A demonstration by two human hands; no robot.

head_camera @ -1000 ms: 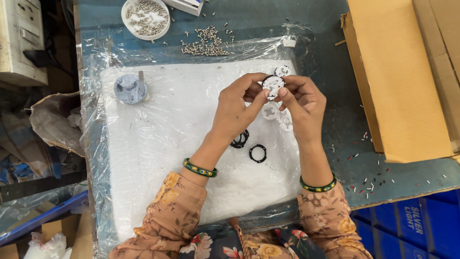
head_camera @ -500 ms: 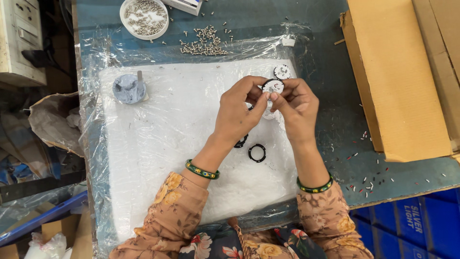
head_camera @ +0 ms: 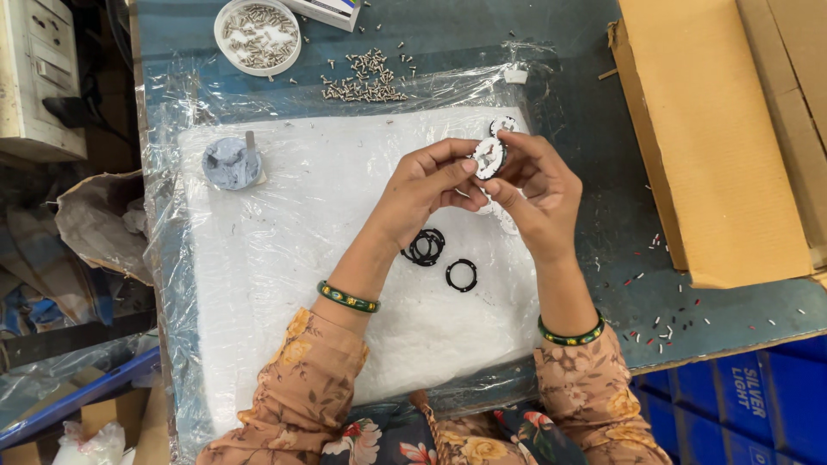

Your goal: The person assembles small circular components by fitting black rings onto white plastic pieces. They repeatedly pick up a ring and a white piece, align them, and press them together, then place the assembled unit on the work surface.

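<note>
Item: small white round disc (head_camera: 488,158), pinched between my left hand (head_camera: 424,194) and right hand (head_camera: 536,194) above the white foam pad (head_camera: 284,284). Black rings (head_camera: 424,246) on pad below hands; loose screws (head_camera: 366,76) beyond pad. Step: fitting; steadiness needed.

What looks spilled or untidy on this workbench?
Small screws lie loose in a heap beside their round white dish, and tiny bits are scattered near the cardboard box.
</note>
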